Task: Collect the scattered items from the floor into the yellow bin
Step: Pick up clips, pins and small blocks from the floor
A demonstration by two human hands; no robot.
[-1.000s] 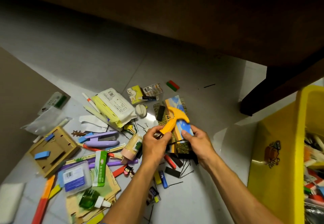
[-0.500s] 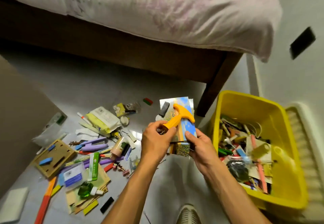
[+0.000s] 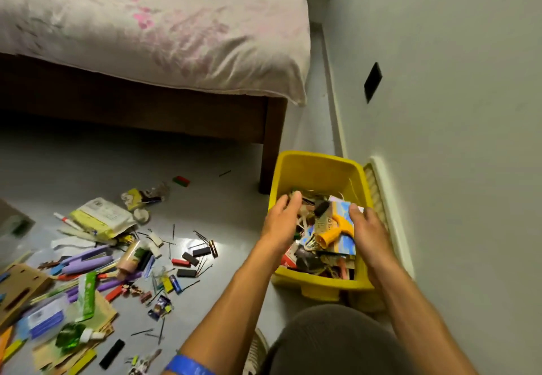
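Both hands over the yellow bin [image 3: 318, 166]

Left hand [image 3: 280, 222] and right hand [image 3: 366, 232] relaxed, fingers loose, holding nothing; orange hammer [image 3: 333, 232] on a blue card [image 3: 343, 213] lies between them inside the bin; clutter [image 3: 123, 257] on the floor left of the left hand.

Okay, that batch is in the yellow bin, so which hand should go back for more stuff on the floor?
Probably the left hand: it hovers open at the yellow bin's left rim, the side where the scattered items lie; the right hand is across the bin, wall-side.

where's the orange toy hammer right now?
Head view, right side: the orange toy hammer lies inside the yellow bin, on a blue card, between the left hand and right hand.
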